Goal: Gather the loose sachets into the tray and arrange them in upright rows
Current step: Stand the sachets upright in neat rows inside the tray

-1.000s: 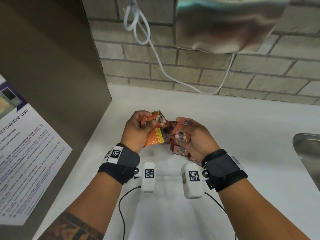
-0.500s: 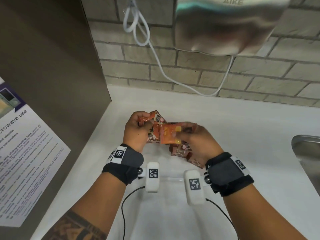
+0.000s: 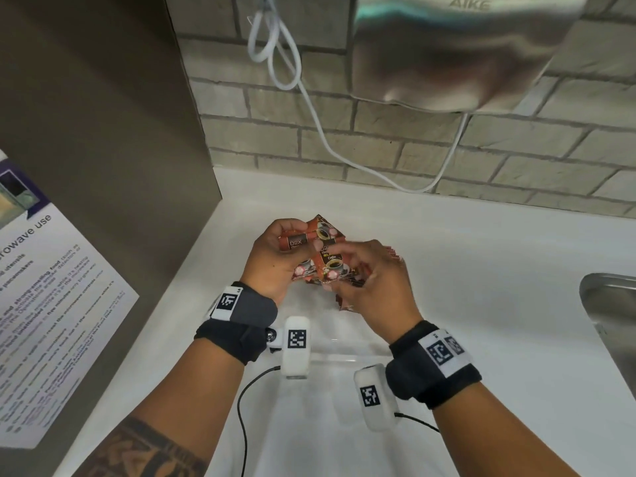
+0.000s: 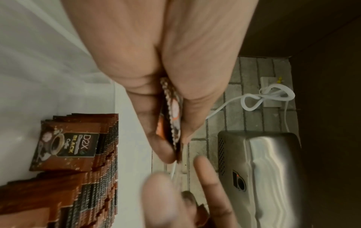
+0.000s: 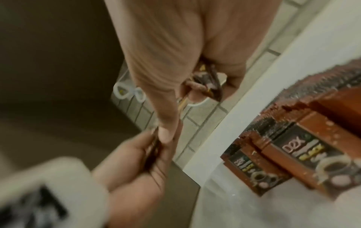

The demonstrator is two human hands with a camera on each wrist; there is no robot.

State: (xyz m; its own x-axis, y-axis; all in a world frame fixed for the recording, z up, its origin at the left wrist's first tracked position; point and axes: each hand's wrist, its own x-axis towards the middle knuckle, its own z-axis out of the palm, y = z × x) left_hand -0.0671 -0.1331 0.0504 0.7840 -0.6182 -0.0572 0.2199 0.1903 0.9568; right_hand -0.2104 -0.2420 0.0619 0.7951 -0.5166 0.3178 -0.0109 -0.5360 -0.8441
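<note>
Over the white counter, my left hand pinches a small stack of brown-orange coffee sachets between thumb and fingers; the left wrist view shows the stack edge-on. My right hand grips a few more sachets in its palm, and its forefinger touches the left hand's stack. One sachet faces me between the hands. Below them stands a clear tray. Rows of upright sachets stand in it, mostly hidden by my hands in the head view.
A steel hand dryer hangs on the brick wall, its white cable looping down. A brown side panel with a microwave notice bounds the counter on the left. A steel sink lies at the right.
The orange back of a sachet that my right hand held up has gone; a sachet now shows its printed front between the hands. Both hands have stayed close together above the tray.
</note>
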